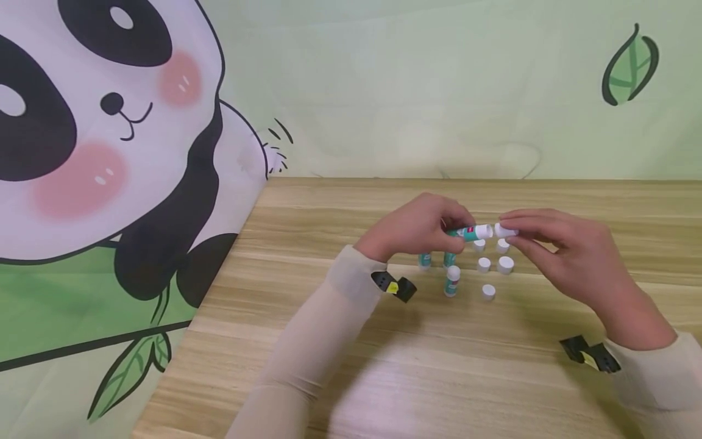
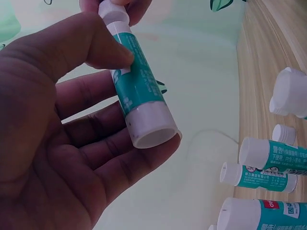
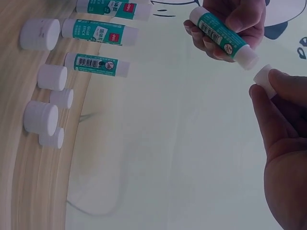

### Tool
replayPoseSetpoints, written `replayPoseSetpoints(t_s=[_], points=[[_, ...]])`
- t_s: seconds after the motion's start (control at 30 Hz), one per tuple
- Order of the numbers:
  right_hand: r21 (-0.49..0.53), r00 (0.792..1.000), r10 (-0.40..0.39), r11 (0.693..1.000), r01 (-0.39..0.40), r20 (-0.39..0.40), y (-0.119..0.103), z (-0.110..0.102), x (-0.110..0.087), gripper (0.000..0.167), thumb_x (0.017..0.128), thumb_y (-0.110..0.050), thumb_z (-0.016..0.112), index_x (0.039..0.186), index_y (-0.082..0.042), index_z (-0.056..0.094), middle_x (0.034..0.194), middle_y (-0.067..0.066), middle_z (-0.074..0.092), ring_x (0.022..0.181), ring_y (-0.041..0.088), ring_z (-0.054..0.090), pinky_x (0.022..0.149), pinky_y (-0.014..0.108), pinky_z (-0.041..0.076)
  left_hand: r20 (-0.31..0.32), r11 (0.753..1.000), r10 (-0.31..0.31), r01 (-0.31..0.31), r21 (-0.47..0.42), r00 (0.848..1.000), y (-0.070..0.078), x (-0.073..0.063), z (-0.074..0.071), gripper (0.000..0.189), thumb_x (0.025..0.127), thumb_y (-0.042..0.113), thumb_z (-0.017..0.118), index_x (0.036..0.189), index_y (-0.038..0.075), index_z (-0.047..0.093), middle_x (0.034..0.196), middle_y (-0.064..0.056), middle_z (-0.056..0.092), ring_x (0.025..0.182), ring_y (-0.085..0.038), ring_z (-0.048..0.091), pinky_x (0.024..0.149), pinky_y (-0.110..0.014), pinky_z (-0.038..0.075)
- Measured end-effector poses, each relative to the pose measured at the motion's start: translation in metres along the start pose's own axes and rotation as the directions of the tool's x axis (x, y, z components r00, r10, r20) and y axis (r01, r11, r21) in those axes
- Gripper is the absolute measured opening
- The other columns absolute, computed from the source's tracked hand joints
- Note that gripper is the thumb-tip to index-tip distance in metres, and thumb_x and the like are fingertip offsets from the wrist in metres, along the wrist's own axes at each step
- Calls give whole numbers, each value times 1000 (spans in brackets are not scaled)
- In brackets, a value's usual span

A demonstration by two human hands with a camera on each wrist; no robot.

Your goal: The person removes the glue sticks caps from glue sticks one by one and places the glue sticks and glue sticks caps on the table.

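My left hand point(image 1: 417, 224) holds a green and white glue stick point(image 1: 469, 234) lying nearly level above the table, thumb on its label. A white cap point(image 1: 504, 230) is pinched between thumb and fingers of my right hand point(image 1: 576, 250). In the right wrist view, a small gap separates this cap point(image 3: 264, 80) from the white end of the held glue stick point(image 3: 223, 38). Several more glue sticks point(image 1: 452, 282) stand upright below my left hand, some partly hidden by it. Right of them, several loose white caps point(image 1: 489, 292) sit on the table.
The wooden table point(image 1: 384, 378) meets a pale green wall cloth point(image 1: 384, 97) at its back edge. A large printed panda point(image 1: 142, 201) covers the cloth along the left side. Black straps point(image 1: 393, 285) circle both sleeved wrists.
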State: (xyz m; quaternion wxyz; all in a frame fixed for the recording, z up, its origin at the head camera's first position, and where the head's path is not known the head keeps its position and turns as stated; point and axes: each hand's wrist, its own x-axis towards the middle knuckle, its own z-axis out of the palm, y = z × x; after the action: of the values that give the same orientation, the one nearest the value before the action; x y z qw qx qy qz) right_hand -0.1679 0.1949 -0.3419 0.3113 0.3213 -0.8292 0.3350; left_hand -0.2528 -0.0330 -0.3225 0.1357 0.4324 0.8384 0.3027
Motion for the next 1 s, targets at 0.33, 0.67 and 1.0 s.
replayPoseSetpoints(t_s=[0.33, 0.67, 1.0], points=[[26, 1000, 9, 1000, -10, 2, -1, 1, 0, 50, 58, 20, 79, 101, -5, 75, 101, 8, 74, 100, -17, 58, 81, 3, 45, 5, 998, -39, 39, -46, 999, -3, -4, 0, 21, 85, 15, 67, 105, 15, 69, 96, 5, 67, 83, -8, 60, 78, -17, 50], [76, 999, 8, 997, -11, 48, 7, 0, -8, 32, 69, 9, 79, 98, -6, 75, 104, 4, 74, 98, -17, 59, 82, 4, 46, -4, 982, -59, 58, -180, 998, -7, -20, 1, 15, 84, 10, 68, 98, 15, 65, 86, 4, 67, 78, -9, 63, 74, -20, 53], [-18, 993, 51, 999, -49, 108, 8, -1, -16, 47, 57, 17, 81, 96, -7, 76, 100, 12, 74, 102, -26, 49, 81, -1, 42, -2, 982, -79, 78, -171, 997, -11, -32, 4, 18, 82, 9, 67, 98, 15, 61, 89, 3, 66, 84, -9, 64, 77, -20, 54]])
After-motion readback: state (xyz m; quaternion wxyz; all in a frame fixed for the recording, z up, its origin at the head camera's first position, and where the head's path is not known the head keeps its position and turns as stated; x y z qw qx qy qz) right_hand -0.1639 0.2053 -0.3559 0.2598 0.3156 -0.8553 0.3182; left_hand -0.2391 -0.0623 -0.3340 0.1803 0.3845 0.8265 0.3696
